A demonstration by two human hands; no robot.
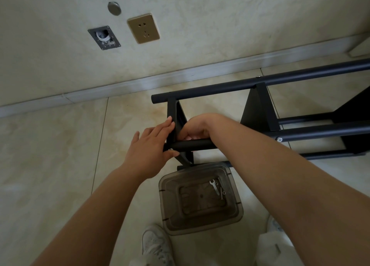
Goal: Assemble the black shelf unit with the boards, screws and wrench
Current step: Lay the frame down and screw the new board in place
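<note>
- One black shelf unit (pixel 260 109) lies on its side on the tiled floor (pixel 60 145), near the wall's skirting. Four long round tubes are visible running rightward; at least two flat black boards (pixel 258 107) sit crosswise between them.
- Left hand (pixel 152 145): fingers straight and together, pressed flat against the end board (pixel 172 123); thumb under the near tube (pixel 192 145) beside a screw head.
- Right hand (pixel 197 126): fingers curled downward behind the near tube, just inside the end board. What they grip, if anything, is hidden.
- One silver screw head (pixel 279 139) shows on the near tube further right; one more at the far tube's joint.
- One translucent grey plastic bin (pixel 200 199) stands upright on the floor, just before the frame. Inside: one small flat wrench (pixel 213 186) and a few loose screws (pixel 221 193), count uncertain.
- One white shoe (pixel 156 245) at the bottom edge.
- Wall: one gold socket plate (pixel 143 28), one open junction box (pixel 104 37), one round cap (pixel 114 8).
</note>
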